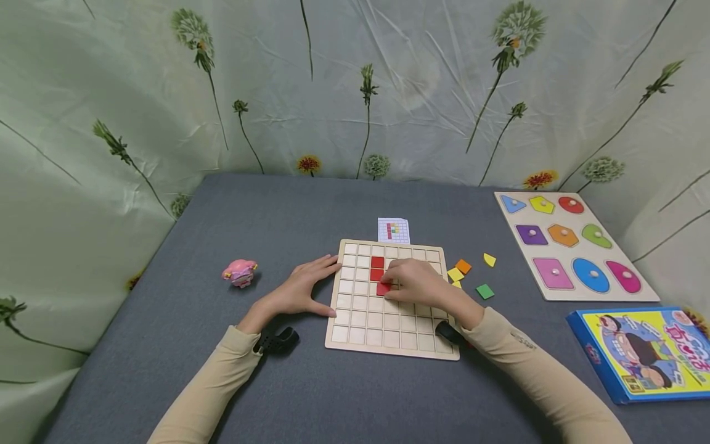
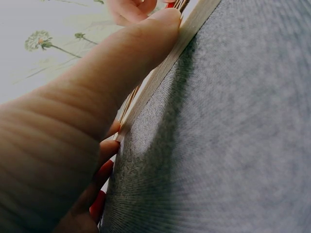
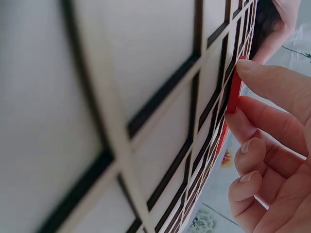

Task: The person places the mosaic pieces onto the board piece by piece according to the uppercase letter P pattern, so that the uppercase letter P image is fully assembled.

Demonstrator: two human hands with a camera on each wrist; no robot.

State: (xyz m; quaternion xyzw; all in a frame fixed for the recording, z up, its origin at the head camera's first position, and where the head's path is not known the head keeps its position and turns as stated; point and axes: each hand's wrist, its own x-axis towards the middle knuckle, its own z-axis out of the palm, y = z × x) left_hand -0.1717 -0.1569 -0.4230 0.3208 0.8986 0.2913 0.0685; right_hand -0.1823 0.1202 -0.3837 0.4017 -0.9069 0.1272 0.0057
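A wooden grid board lies on the grey cloth, with two red square tiles set in one column of its upper half. Just below them, my right hand pinches another red square tile between thumb and fingers. In the right wrist view that tile stands tilted, right at the grid lines. My left hand rests along the board's left edge, thumb and fingers spread apart. The left wrist view shows its thumb pressed to the wooden side.
A small pattern card touches the board's far edge. Loose yellow, orange and green tiles lie to the right. Farther right are a knobbed shape puzzle and a blue-yellow box. A pink toy stands at left.
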